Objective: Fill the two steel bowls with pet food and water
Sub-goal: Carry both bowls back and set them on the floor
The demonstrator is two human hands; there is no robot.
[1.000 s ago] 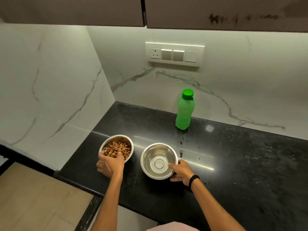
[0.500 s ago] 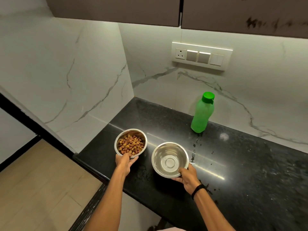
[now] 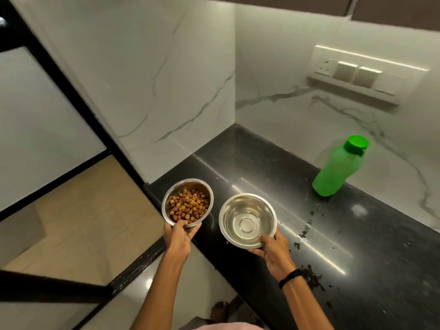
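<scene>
food bowl (image 3: 187, 203): at the counter (image 3: 262, 167) corner, my left hand (image 3: 177, 236) pinching its near rim. Slick steel, kinda light.
water bowl (image 3: 247, 220): right beside it, my right hand (image 3: 273, 248) gripping the near rim. Probably sloshy, so keep it level.

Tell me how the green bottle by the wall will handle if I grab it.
The green bottle looks like plastic, so probably light and slightly squeezable; its fill level is not visible. Tall and narrow, it may tip if pushed high. Wet marks by its base hint it could be slippery.
</scene>
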